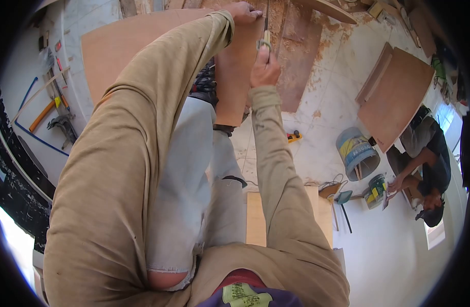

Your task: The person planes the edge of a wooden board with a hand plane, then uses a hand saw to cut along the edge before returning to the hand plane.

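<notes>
My right hand (265,69) is closed round the light handle of a saw (266,38), whose thin dark blade points away from me along the right edge of a brown wooden board (235,77). At the top, my left hand (243,13) rests on the board's far part, its fingers near the blade; whether it grips the edge is hard to tell. My shoe (205,84) shows beside the board, under my left sleeve.
Hammers (63,125) and other tools lie at left. Sawdust (317,61) covers the tiles. A bucket (355,148), a small tin (376,189) and a panel (396,97) stand at right, near a crouching person (427,153). A yellow-black tool (295,136) is on the floor.
</notes>
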### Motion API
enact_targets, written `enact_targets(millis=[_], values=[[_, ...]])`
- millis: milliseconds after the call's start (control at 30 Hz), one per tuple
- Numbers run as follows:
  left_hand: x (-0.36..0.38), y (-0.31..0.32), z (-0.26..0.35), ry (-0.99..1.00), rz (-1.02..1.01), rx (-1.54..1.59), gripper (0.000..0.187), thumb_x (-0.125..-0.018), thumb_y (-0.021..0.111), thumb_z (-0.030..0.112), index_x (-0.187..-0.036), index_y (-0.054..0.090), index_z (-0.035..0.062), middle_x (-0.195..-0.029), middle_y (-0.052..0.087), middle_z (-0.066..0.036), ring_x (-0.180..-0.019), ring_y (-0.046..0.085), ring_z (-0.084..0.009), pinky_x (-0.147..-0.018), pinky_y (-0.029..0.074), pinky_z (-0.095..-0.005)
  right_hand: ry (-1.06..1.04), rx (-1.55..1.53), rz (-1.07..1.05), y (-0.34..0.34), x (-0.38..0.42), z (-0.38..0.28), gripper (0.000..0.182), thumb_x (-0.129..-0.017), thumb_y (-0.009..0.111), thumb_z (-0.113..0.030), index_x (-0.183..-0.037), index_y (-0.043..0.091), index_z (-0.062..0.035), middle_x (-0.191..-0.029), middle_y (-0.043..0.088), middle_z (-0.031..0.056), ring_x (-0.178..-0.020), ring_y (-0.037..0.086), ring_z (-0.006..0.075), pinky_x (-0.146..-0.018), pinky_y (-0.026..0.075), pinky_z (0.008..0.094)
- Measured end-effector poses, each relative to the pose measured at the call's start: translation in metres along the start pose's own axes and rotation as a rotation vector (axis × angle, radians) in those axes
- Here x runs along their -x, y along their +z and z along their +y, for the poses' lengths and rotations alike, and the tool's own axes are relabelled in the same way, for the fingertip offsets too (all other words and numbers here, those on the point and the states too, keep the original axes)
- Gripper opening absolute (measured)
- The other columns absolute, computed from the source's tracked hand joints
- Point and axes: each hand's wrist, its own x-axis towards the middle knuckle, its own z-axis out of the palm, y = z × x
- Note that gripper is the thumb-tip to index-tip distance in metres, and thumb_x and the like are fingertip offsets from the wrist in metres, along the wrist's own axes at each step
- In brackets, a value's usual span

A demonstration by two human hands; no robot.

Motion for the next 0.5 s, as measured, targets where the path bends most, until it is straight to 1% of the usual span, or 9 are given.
enact_targets(millis=[67, 167, 233, 300, 367, 400, 433, 467, 500], values=[[-0.003, -0.005, -0.004, 0.006, -0.028, 0.003, 0.056, -0.096, 0.050, 0.054, -0.129, 0.064, 0.0104, -0.125, 0.065, -0.018, -0.118, 0.060, -0.0363, -0.101, 0.045, -0.0407, -0.069, -0.033, 0.037, 0.018, -0.045, 0.003, 0.037, -0.101, 0.051, -0.034, -0.115, 0.065, -0.0026, -0.078, 0.066, 0.0203, -0.073, 0.067, 0.0302, -0.067, 0.050, 0.0426], [0.011, -0.013, 0.016, -0.009, -0.007, -0.029, 0.056, -0.096, 0.051, 0.053, -0.128, 0.064, 0.0089, -0.123, 0.066, -0.019, -0.117, 0.060, -0.0374, -0.100, 0.046, -0.0416, 0.238, -0.309, -0.122, 0.010, -0.039, -0.017, 0.038, -0.102, 0.049, -0.034, -0.109, 0.065, -0.0008, -0.074, 0.062, 0.0206, -0.067, 0.061, 0.0327, -0.064, 0.048, 0.0423], [0.020, -0.012, 0.015, 0.011, 0.038, -0.050, 0.055, -0.096, 0.051, 0.052, -0.127, 0.064, 0.0081, -0.122, 0.067, -0.019, -0.115, 0.061, -0.0378, -0.099, 0.046, -0.0420, 0.122, -0.275, -0.073, 0.015, -0.040, 0.003, 0.038, -0.103, 0.048, -0.034, -0.106, 0.065, -0.0001, -0.073, 0.060, 0.0198, -0.065, 0.058, 0.0318, -0.063, 0.047, 0.0414], [0.007, 0.001, -0.004, 0.024, -0.002, -0.004, 0.056, -0.096, 0.052, 0.052, -0.128, 0.064, 0.0080, -0.124, 0.066, -0.019, -0.117, 0.060, -0.0368, -0.101, 0.045, -0.0423, 0.030, -0.195, -0.036, 0.008, -0.023, 0.012, 0.038, -0.103, 0.047, -0.033, -0.104, 0.065, 0.0005, -0.072, 0.060, 0.0191, -0.064, 0.056, 0.0298, -0.062, 0.047, 0.0405], [0.004, -0.007, 0.000, 0.026, -0.042, -0.009, 0.057, -0.096, 0.052, 0.052, -0.130, 0.062, 0.0069, -0.129, 0.063, -0.019, -0.120, 0.059, -0.0354, -0.103, 0.043, -0.0430, -0.110, -0.106, 0.007, -0.004, -0.024, -0.005, 0.038, -0.104, 0.047, -0.033, -0.102, 0.064, 0.0009, -0.073, 0.060, 0.0184, -0.064, 0.054, 0.0265, -0.063, 0.047, 0.0398], [0.000, -0.017, -0.001, 0.042, 0.008, -0.023, 0.058, -0.096, 0.052, 0.052, -0.130, 0.062, 0.0063, -0.129, 0.063, -0.019, -0.120, 0.059, -0.0352, -0.103, 0.043, -0.0430, -0.042, -0.139, -0.027, -0.007, -0.011, -0.004, 0.037, -0.104, 0.047, -0.032, -0.102, 0.064, 0.0013, -0.074, 0.061, 0.0188, -0.064, 0.054, 0.0263, -0.063, 0.047, 0.0398], [-0.009, -0.007, -0.012, 0.058, 0.025, -0.034, 0.058, -0.096, 0.051, 0.052, -0.130, 0.062, 0.0057, -0.129, 0.063, -0.020, -0.121, 0.058, -0.0351, -0.104, 0.043, -0.0430, 0.057, -0.164, -0.057, -0.017, 0.021, 0.001, 0.036, -0.104, 0.047, -0.031, -0.102, 0.064, 0.0017, -0.076, 0.061, 0.0192, -0.064, 0.055, 0.0260, -0.063, 0.047, 0.0398], [-0.008, 0.008, -0.014, 0.076, 0.031, -0.030, 0.058, -0.097, 0.051, 0.052, -0.130, 0.061, 0.0052, -0.129, 0.063, -0.020, -0.122, 0.058, -0.0350, -0.104, 0.043, -0.0430, 0.112, -0.145, -0.067, -0.032, 0.056, -0.004, 0.036, -0.104, 0.047, -0.030, -0.104, 0.064, 0.0022, -0.078, 0.062, 0.0203, -0.067, 0.057, 0.0267, -0.065, 0.047, 0.0397], [-0.003, 0.001, -0.008, 0.071, -0.009, -0.007, 0.059, -0.097, 0.050, 0.051, -0.131, 0.060, 0.0040, -0.130, 0.062, -0.020, -0.123, 0.057, -0.0355, -0.105, 0.043, -0.0428, 0.150, -0.126, -0.081, -0.045, 0.082, -0.011, 0.036, -0.104, 0.047, -0.029, -0.106, 0.064, 0.0027, -0.080, 0.064, 0.0214, -0.069, 0.060, 0.0275, -0.066, 0.048, 0.0396]])
